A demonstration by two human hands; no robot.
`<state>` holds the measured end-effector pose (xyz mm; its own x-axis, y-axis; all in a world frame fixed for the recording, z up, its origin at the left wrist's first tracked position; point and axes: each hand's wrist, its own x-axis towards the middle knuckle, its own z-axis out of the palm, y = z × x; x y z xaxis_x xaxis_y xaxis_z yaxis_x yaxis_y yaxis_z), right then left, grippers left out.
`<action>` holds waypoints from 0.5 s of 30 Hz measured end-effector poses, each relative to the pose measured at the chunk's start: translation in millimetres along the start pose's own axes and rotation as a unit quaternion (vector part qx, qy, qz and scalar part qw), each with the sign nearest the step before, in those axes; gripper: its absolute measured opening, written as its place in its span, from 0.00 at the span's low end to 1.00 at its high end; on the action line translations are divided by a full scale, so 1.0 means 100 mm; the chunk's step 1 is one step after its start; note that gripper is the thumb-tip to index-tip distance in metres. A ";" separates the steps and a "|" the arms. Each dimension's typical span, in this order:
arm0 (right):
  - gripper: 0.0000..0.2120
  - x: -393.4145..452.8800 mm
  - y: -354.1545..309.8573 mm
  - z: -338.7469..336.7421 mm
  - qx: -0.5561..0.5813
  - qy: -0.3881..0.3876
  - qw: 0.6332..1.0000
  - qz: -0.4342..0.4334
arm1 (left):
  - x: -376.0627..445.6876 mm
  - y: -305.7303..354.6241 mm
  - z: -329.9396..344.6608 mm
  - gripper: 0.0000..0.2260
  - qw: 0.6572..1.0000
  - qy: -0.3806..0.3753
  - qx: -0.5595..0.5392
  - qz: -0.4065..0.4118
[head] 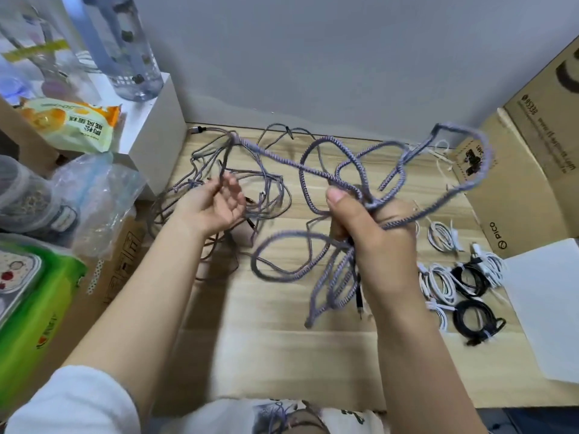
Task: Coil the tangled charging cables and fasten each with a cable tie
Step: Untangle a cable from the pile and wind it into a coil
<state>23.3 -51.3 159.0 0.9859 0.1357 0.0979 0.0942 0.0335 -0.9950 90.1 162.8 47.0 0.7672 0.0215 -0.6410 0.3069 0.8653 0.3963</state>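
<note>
Gripping a bundle of loops, the right hand (376, 233) is curled tight round a thick purple braided cable (316, 164), held up above the wooden surface (282, 324); its loops stick out above and dangle below the fist, blurred in places. The left hand (216, 205) is turned palm up, its fingers pinching a thin strand that rises from the tangled pile of thinner cables (238, 195) lying on the surface just beyond it.

To the right, near the edge of the surface, sit the coiled cables (460, 280), white ones and black ones, each bunched into a small ring; whether each is tied I cannot tell. A few loose white cable ties (443, 158) lie further back, beside an open cardboard box (513, 195), whose inside I cannot see. A white sheet (545, 305) lies at the right edge.

On the left, a clear water bottle (125, 48) stands on a white box (156, 120), with a yellow snack packet (72, 123) beside it. Nearer are a crumpled plastic bag (100, 195) and a green pack (34, 305).
</note>
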 end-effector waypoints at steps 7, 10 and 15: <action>0.10 0.12 0.37 0.16 -0.047 -0.015 0.996 0.075 | -0.47 -0.22 0.34 0.20 0.969 -0.167 0.177 0.049; 0.05 0.12 0.41 0.21 -0.075 -0.035 0.996 0.037 | -0.59 -0.37 0.38 0.17 0.945 -0.213 0.240 0.058; 0.16 0.13 0.46 0.21 -0.083 -0.037 0.996 0.026 | -0.67 -0.58 0.38 0.14 0.927 -0.248 0.272 0.066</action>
<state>37.6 -26.9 114.7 0.9777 0.2058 0.0409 0.0704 -0.1381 -0.9879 42.6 92.3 91.7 0.9415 -0.2411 -0.2356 0.3274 0.4874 0.8095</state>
